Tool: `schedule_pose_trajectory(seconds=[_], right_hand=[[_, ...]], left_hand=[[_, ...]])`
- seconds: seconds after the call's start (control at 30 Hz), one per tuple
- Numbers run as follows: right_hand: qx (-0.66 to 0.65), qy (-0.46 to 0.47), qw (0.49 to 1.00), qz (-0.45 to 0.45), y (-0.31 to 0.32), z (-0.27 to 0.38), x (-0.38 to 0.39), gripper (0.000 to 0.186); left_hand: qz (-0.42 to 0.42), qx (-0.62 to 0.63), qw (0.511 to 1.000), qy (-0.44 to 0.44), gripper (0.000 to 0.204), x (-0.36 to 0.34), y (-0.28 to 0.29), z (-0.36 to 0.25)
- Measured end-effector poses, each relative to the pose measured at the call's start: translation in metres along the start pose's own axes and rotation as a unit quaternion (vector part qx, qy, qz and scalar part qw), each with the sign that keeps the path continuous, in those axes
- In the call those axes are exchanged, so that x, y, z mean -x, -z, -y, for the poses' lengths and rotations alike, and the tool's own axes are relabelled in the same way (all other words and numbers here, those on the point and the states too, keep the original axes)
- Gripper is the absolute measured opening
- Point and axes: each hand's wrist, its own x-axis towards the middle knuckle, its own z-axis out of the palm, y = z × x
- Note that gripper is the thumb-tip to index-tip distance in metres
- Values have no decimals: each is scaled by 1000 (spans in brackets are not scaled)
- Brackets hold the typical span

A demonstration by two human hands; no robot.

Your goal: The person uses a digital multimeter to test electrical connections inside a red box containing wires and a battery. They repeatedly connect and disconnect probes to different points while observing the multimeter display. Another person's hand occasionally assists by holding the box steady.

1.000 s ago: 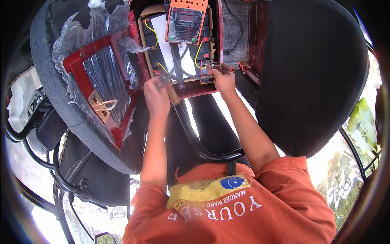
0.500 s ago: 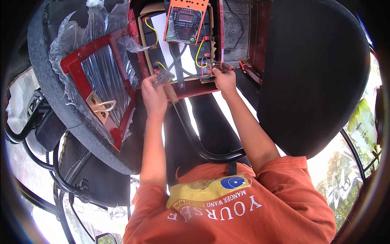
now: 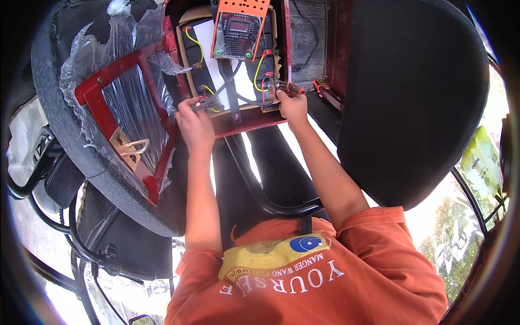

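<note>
Gripping thin, bendy cables, left hand [image 3: 194, 122] fingers are pinching a yellow-and-grey wire clip [image 3: 205, 103]; right hand [image 3: 292, 105] is clasping a red-handled plug [image 3: 287, 86], likely light.

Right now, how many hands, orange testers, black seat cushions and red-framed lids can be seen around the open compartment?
Hands: 2, left hand and right hand
Orange tester: 1
Black seat cushions: 2, right seat cushion and tipped-up seat cushion
Red-framed lid: 1
Total: 6
</note>
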Motion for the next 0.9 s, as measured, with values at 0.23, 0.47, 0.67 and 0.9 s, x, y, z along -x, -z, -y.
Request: schedule_pose_trajectory(seconds=[0.23,0.47,0.67,0.9], right_hand=[[5,3,1000,-2,2,-15,-14,18],[32,-16,999,-7,1,-17,-19,38],[33,35,998,-28,-1,-28,-25,25],[40,13,996,-76,-16,-8,-10,28]], left_hand=[[-10,-41,999,17,18,-3,-6,-5],[24,26,995,95,18,-11,-8,-11],[-17,113,993,19,18,-20,-17,-3],[55,204,974,76,27,-24,-14,5]])
